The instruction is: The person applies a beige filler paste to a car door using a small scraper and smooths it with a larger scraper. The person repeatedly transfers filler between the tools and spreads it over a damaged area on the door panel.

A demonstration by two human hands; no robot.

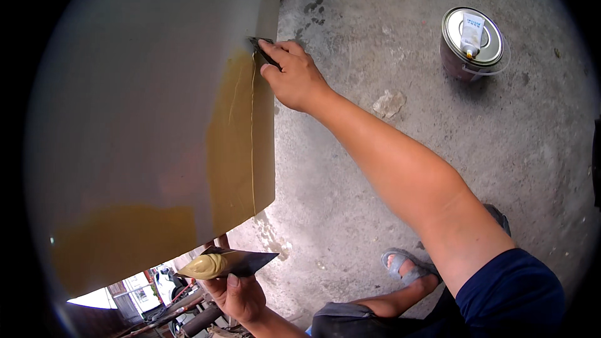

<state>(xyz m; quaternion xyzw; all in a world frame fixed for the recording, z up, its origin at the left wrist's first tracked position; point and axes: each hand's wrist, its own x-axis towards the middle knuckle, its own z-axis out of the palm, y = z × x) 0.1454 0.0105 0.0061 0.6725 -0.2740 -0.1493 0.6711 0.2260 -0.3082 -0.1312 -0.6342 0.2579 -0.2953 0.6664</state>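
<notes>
My right hand (294,75) is closed on a dark flat spreader (268,54), its edge against the grey panel (138,106) near the panel's right edge. Below that edge, a band of yellow-tan body filler (235,144) runs down the panel, with thin raised ridges in it. A second filler patch (125,238) covers the panel's lower left. Under the panel's lower edge, my left hand (239,299) grips a dark flat plate (250,261), thumb at its near edge. A smooth mound of filler (206,266) lies on the plate's left end.
A lidded metal can (447,56) with a wire handle stands on the concrete floor (388,169) at the far right. On its lid lies a white tube (472,31). A crumpled pale scrap (389,104) is on the floor. My sandalled foot (404,266) is below; cluttered parts (188,313) lie lower left.
</notes>
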